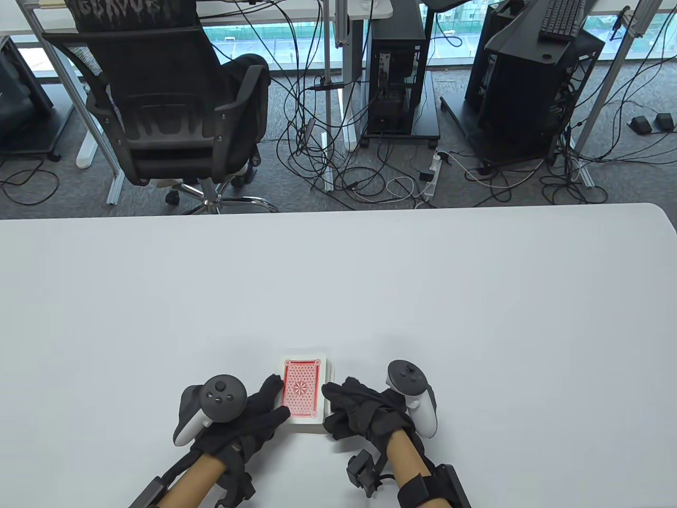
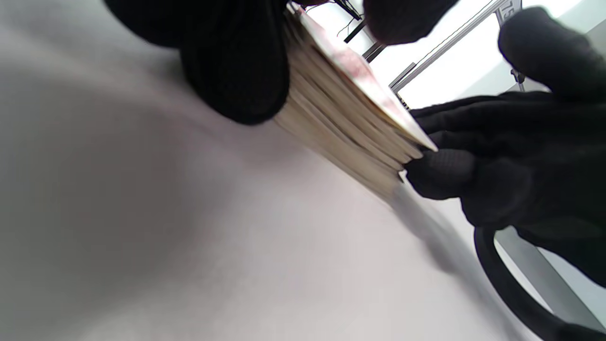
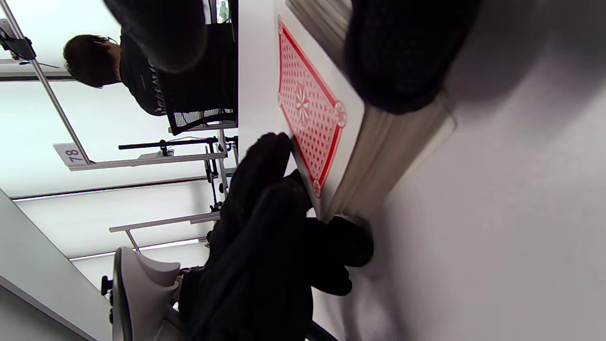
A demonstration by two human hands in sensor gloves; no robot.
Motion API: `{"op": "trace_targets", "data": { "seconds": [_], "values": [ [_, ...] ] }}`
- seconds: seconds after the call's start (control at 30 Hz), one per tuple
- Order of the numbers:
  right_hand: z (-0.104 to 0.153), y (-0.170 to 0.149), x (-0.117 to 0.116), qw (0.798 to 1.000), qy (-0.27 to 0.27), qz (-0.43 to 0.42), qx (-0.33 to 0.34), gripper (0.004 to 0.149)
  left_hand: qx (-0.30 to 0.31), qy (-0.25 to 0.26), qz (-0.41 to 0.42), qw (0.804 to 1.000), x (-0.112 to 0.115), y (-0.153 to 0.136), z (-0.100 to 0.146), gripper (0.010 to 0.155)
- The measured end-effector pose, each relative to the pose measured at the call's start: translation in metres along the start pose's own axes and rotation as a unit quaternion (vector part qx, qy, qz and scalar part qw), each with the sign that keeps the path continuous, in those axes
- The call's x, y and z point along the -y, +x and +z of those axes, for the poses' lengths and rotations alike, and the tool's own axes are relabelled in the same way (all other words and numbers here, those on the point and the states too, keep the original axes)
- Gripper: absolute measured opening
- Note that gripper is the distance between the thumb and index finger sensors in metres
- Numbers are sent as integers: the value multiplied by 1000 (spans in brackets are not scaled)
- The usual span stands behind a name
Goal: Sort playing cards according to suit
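A deck of playing cards (image 1: 302,392) lies face down on the white table (image 1: 338,286), its red patterned back up, close to the near edge. My left hand (image 1: 274,403) grips the deck's left side, fingers along the edge and thumb at the near corner. From the other side my right hand (image 1: 335,406) curls its fingers against the deck's right edge. In the left wrist view the stacked card edges (image 2: 341,128) sit between my left fingertips (image 2: 236,66) and the right hand's fingers (image 2: 492,161). In the right wrist view the deck (image 3: 310,106) has a right fingertip (image 3: 402,52) on its edge.
Beyond the table's far edge stand a black office chair (image 1: 174,100), computer towers (image 1: 396,79) and loose cables on the floor. A person sits in the background of the right wrist view (image 3: 137,66).
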State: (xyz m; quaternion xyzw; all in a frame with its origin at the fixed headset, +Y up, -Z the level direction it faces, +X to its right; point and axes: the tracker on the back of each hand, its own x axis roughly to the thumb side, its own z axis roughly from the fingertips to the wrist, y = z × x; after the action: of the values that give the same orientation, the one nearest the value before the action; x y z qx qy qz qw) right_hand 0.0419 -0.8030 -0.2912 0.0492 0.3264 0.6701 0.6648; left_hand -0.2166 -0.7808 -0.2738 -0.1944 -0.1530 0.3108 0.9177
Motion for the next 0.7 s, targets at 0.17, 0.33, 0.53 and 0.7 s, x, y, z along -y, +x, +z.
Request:
{"op": "trace_targets", "data": {
  "seconds": [0.17,0.33,0.53,0.7],
  "values": [
    [-7,-1,2,999,-35,27,-15,90,3,4,-26,1000,3,6,-1,64],
    [-13,1,4,998,-31,33,-38,82,6,5,-37,999,5,7,-2,62],
    [-24,3,-6,991,-17,109,-71,60,8,2,-39,999,5,6,-2,62],
    [-17,19,-15,981,-51,180,-50,57,9,-5,-23,1000,3,2,-2,62]
  ]
}}
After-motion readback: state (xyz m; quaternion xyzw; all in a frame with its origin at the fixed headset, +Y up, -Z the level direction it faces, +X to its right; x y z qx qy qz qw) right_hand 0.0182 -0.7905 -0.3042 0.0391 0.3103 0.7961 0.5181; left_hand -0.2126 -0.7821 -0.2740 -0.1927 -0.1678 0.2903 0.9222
